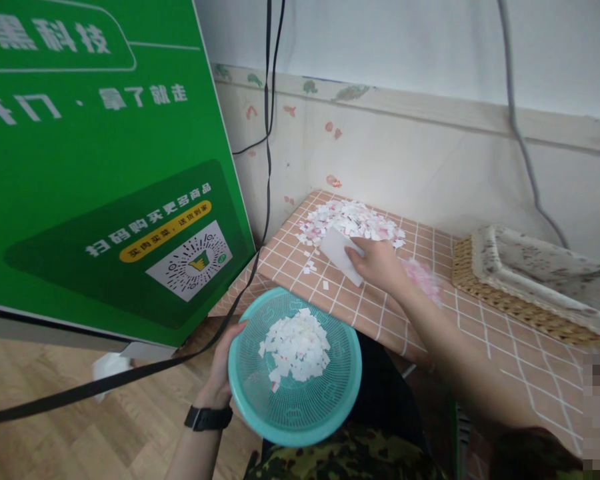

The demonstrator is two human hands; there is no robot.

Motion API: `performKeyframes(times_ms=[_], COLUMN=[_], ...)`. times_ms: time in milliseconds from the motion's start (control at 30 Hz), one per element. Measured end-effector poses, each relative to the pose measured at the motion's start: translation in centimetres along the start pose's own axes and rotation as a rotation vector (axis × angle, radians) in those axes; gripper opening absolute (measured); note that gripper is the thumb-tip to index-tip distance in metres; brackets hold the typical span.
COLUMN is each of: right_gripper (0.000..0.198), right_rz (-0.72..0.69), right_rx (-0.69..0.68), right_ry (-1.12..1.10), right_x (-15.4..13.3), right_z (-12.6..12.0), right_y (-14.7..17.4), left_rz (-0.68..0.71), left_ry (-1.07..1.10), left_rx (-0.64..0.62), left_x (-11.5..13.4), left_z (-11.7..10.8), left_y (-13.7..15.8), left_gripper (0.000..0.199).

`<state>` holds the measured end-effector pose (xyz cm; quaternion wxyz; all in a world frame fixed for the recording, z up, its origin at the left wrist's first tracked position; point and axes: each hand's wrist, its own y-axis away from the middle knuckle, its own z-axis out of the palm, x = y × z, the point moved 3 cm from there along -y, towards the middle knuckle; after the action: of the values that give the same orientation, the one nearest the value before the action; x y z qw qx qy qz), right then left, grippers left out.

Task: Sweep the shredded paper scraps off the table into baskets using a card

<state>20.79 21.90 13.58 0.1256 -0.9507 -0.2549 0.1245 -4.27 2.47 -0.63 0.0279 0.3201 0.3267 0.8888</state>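
A turquoise plastic colander (237,400) is held by its left rim in my left hand (226,357), just below the table's front edge. Small white paper pieces (297,347) lie heaped inside it. My right hand (375,261) grips a flat white card (341,255), which is tilted over the tabletop. Behind the card spreads a pile of white and pinkish paper scraps (353,217). A few loose scraps (310,267) lie between that pile and the table edge. Beside my right wrist is a pink heap (423,279), blurred, its kind unclear.
The table (347,303) has a brown checked cover. At its right stands a wicker basket (505,297) with a patterned lining. A large green cabinet (105,160) fills the left. A black cord (269,167) hangs down and runs across the lower left.
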Motion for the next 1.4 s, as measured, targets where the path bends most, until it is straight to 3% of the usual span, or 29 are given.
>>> performKeyframes(times_ms=[233, 567, 867, 1400], right_gripper=[0.024, 0.026, 0.022, 0.023], right_rz=[-0.016, -0.155, -0.234, -0.206], right_rx=[0.018, -0.055, -0.166, -0.14], right_ry=[0.011, 0.111, 0.246, 0.292], right_x=[0.0, -0.7, -0.8, 0.4], right_z=[-0.6, -0.4, -3.1, -3.5], right_y=[0.0, -1.3, -3.6, -3.5], left_rz=[0.003, 0.012, -0.003, -0.023], left_ry=[0.001, -0.022, -0.011, -0.012], left_rx=[0.001, 0.001, -0.015, -0.01], left_x=[0.0, -0.2, -0.1, -0.6], left_z=[-0.1, -0.7, -0.1, -1.6], left_y=[-0.1, -0.2, -0.1, -1.0], left_gripper=[0.007, 0.01, 0.009, 0.011])
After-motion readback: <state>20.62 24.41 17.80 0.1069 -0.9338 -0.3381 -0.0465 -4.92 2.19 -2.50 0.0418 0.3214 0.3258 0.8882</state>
